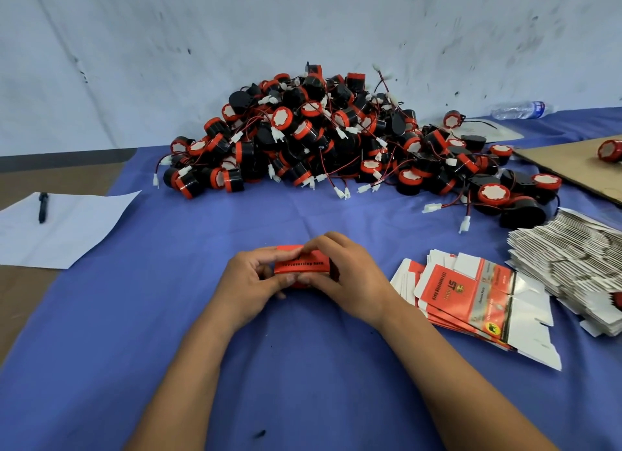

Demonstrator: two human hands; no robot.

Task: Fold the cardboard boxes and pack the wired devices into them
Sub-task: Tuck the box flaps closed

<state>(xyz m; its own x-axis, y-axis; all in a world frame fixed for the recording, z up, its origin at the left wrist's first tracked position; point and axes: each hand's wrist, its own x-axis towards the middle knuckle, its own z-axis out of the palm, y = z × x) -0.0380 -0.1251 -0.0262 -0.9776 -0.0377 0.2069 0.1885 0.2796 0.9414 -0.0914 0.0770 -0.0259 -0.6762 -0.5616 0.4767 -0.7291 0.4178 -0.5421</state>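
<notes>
Pinching a small red box [300,266] over the blue cloth [168,316] are the left hand [250,282] and right hand [343,275], with a scuffed white wall [202,47] behind.

Matt blue cloth [168,316] under glossy printed card box blanks [471,302] and black plastic devices [313,141].

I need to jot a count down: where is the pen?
In the head view the pen lies at the far left, on the white sheet of paper, left of the device pile.
</notes>
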